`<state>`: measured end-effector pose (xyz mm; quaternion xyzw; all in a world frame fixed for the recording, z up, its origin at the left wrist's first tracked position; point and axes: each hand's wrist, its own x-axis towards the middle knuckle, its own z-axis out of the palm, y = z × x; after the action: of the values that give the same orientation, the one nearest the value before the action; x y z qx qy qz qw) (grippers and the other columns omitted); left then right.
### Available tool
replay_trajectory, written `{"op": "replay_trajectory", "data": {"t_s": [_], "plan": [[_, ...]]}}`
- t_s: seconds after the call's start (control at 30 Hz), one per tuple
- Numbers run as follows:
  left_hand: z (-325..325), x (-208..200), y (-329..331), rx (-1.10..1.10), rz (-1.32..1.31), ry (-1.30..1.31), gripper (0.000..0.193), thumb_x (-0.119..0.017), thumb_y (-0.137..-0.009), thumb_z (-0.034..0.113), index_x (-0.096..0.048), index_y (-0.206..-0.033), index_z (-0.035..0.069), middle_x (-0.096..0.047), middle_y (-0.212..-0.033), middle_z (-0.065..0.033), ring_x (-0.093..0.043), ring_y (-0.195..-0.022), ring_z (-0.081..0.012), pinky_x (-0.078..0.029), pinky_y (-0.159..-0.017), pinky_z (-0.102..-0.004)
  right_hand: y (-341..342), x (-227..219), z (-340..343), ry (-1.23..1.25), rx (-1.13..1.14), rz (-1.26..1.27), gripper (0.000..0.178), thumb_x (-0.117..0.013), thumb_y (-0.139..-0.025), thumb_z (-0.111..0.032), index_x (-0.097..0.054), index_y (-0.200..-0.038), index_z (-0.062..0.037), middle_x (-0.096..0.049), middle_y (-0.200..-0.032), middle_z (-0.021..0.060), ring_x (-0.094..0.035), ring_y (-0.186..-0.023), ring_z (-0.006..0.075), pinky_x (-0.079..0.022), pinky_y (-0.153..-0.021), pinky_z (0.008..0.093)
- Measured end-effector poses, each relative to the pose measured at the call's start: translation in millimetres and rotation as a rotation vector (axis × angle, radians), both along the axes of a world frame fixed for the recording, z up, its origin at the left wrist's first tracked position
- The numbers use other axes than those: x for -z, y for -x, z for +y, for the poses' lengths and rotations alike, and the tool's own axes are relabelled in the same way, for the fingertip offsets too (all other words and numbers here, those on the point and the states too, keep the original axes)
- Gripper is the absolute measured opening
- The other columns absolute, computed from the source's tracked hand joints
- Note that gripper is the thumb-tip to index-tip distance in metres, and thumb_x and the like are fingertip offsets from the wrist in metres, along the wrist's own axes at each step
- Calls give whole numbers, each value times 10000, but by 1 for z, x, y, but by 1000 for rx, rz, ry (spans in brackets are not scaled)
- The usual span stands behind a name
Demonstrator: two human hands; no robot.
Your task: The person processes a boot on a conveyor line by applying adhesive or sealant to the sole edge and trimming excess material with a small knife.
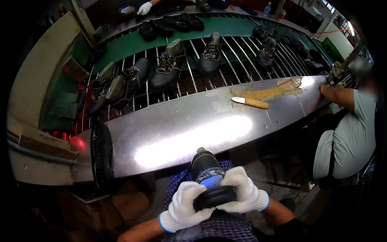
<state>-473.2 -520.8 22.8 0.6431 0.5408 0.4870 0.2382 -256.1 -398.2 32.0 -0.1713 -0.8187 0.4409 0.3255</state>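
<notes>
We gripped a black sole (215,197) between our gloved left hand (186,205) and right hand (244,191), fingers curled, a black shoe (204,163) just beyond them, the bench (161,119) ahead.

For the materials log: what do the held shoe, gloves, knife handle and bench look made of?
Shoe: leather or synthetic, smooth black sheen; can't tell which. Gloves: likely knitted cotton, matte, fuzzy. Handle: probably wood, tan, smooth. Bench: apparently sheet metal, grey, strong glare.
</notes>
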Motion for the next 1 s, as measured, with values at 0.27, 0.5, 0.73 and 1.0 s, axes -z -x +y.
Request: {"op": "replay_trajectory", "data": {"t_s": [0.27,0.5,0.73,1.0], "plan": [[25,1,22,47,-154,25,652,-993,-696,176,-584,-1186,43,-606,-1026,-124,-610,-857,-262,-516,-728,-384,18,4,28,153,-80,39,735,-1042,-728,-263,-626,-1299,-62,-624,-1132,134,-624,-994,276,-529,-829,411],[40,11,29,67,-359,94,567,-1008,-691,137,-573,-1048,73,-616,-966,-71,-568,-793,-204,-458,-671,-338,26,11,42,359,-133,9,736,-1047,-735,-301,-629,-1293,-68,-599,-1109,106,-569,-997,243,-486,-848,391],[36,7,35,68,-553,302,627,-1044,-689,246,-560,-1065,111,-573,-977,-24,-505,-811,-134,-405,-718,-312,37,2,41,536,-89,-28,715,-1045,-739,-334,-638,-1264,-70,-607,-1116,90,-559,-960,208,-475,-825,359],[34,-2,37,82,-526,381,610,-1037,-699,216,-557,-1055,99,-567,-965,-38,-505,-792,-124,-403,-694,-296,34,-8,43,564,-99,-100,667,-1030,-761,-312,-642,-1256,-90,-627,-1093,62,-555,-947,190,-471,-817,348]]}}
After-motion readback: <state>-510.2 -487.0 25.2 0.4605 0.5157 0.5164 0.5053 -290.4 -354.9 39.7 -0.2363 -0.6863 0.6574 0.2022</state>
